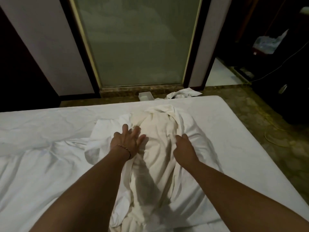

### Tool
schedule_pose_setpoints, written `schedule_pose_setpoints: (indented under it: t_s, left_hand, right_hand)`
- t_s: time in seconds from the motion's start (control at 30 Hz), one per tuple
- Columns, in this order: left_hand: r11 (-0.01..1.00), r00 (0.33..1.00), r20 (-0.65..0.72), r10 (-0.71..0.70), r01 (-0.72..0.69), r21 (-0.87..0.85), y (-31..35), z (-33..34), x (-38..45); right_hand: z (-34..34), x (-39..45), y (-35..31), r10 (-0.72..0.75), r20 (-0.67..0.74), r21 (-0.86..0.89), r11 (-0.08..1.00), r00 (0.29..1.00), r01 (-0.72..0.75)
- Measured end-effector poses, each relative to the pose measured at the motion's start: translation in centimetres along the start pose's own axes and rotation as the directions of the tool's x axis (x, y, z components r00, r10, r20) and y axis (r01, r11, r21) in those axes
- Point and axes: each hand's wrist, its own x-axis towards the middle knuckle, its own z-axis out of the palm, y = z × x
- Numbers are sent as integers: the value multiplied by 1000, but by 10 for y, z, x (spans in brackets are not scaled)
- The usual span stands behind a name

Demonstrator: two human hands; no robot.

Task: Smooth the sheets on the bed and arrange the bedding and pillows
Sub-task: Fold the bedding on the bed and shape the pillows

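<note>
A rumpled white pillow in a loose case [160, 136] lies lengthwise in the middle of the white bed [225, 131]. My left hand [127, 142], with a thin bracelet at the wrist, presses on the pillow's left side with fingers spread and straight. My right hand [183, 145] is on the pillow's right side with its fingers curled into the fabric, gripping a fold. A wrinkled white sheet or duvet [33, 148] is bunched over the bed's left part.
Beyond the bed's far edge stands a frosted glass door [138, 44] in a dark frame. On the floor lie a small white box [146, 96] and a crumpled white cloth [182, 93]. Dark furniture with a bag [265, 42] stands at the right.
</note>
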Motion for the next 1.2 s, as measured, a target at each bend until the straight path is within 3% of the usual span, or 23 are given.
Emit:
schedule_pose_setpoints:
  t_s: [0.1, 0.23, 0.3, 0.4, 0.53, 0.67, 0.83, 0.97, 1.1, 1.13, 1.2]
  left_hand:
    - [995, 999, -30, 45, -42, 90, -28, 16, 0]
    - [995, 995, -15, -98, 99, 25, -82, 31, -18]
    - [979, 985, 11, -175, 175, -103, -104, 41, -28]
    - [796, 920, 130, -370, 386, -467, -131, 40, -51]
    - [736, 931, 117, -345, 346, -582, -134, 27, -59]
    - [762, 983, 82, -165, 180, -622, -114, -10, -46]
    - [596, 970, 166, -177, 240, -766, -71, -26, 5]
    - [580, 969, 205, -141, 249, -776, -38, -22, 42]
    - [689, 985, 141, -97, 169, -704, -9, -23, 75]
    - [714, 986, 137, -92, 161, -681, -4, -24, 83]
    - [778, 989, 124, -83, 141, -612, 11, -27, 99]
  right_hand:
    - [6, -13, -24, -144, 23, -16, 989, 989, 144]
    - [26, -31, -85, -324, 67, -37, 944, 944, 327]
    - [45, -36, -117, -397, 90, -19, 916, 914, 400]
    - [72, -49, -153, -439, 176, -5, 895, 881, 446]
    - [90, -69, -169, -421, 259, -66, 890, 869, 451]
    - [82, -73, -165, -321, 325, -119, 919, 890, 375]
    - [72, -62, -121, -210, 410, -174, 937, 887, 302]
    - [93, -53, -67, -302, 259, -177, 919, 918, 352]
    - [58, -39, -47, -404, 70, -231, 883, 912, 409]
    - [47, -32, -43, -364, 33, -289, 888, 931, 357]
    - [41, -13, -26, -161, -193, -317, 944, 968, 93]
